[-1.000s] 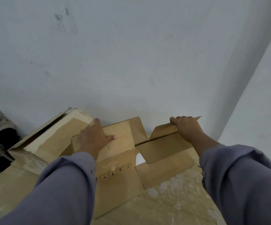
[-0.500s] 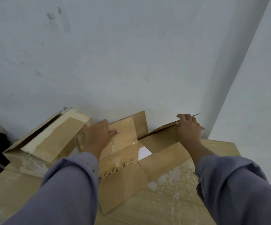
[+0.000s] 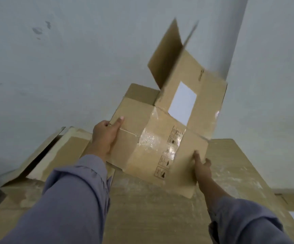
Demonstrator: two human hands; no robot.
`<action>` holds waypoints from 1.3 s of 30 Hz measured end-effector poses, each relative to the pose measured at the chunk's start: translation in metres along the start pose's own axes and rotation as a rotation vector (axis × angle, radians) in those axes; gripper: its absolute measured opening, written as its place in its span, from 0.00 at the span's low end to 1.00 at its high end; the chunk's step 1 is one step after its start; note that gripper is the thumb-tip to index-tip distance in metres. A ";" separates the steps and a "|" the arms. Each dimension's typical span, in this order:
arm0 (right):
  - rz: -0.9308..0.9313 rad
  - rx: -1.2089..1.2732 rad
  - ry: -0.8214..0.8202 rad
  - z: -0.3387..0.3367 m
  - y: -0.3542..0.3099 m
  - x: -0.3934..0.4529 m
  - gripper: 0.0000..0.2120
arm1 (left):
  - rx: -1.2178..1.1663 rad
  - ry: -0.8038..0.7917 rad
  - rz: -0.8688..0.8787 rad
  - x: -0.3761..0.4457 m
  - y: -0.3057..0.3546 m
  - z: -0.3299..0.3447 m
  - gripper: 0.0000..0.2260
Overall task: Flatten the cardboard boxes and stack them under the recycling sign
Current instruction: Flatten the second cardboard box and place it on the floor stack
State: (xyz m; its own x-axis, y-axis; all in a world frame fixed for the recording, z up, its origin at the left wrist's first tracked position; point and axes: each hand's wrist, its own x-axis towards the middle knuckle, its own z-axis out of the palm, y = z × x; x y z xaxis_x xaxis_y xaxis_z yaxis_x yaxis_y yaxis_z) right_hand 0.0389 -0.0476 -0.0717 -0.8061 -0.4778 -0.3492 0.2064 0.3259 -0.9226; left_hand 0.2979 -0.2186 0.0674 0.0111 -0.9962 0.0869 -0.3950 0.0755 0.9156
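Flattened cardboard box (image 3: 162, 138) is held up, tilted, above the cardboard stack (image 3: 142, 213) near the wall. Left hand (image 3: 105, 136) pinches its left edge w/ thumb on top. Right hand (image 3: 201, 167) grips the lower right edge.

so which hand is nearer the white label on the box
Right, narrowly. The right hand holds the box at its near edge, below the white label. The left hand grips the box's left edge, farther off to the label's lower left.

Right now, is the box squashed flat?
No. The box held up by both hands looks bent, its flaps sticking up.
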 end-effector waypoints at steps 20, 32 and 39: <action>0.016 -0.614 0.245 -0.057 0.114 -0.043 0.30 | 0.440 -0.069 -0.433 -0.111 -0.205 0.061 0.19; -0.416 -1.155 -0.058 0.018 0.157 -0.022 0.34 | 0.809 -0.542 0.498 -0.128 -0.240 0.154 0.32; -0.540 -1.247 -0.109 0.029 0.177 -0.003 0.33 | 0.840 -0.610 0.623 -0.119 -0.258 0.171 0.32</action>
State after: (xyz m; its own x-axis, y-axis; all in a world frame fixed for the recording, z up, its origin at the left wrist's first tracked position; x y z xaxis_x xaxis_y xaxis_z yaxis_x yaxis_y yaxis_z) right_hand 0.0941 -0.0117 -0.2384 -0.5668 -0.8217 -0.0595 -0.7981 0.5656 -0.2079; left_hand 0.2419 -0.1273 -0.2465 -0.7387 -0.6739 0.0154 -0.6545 0.7225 0.2228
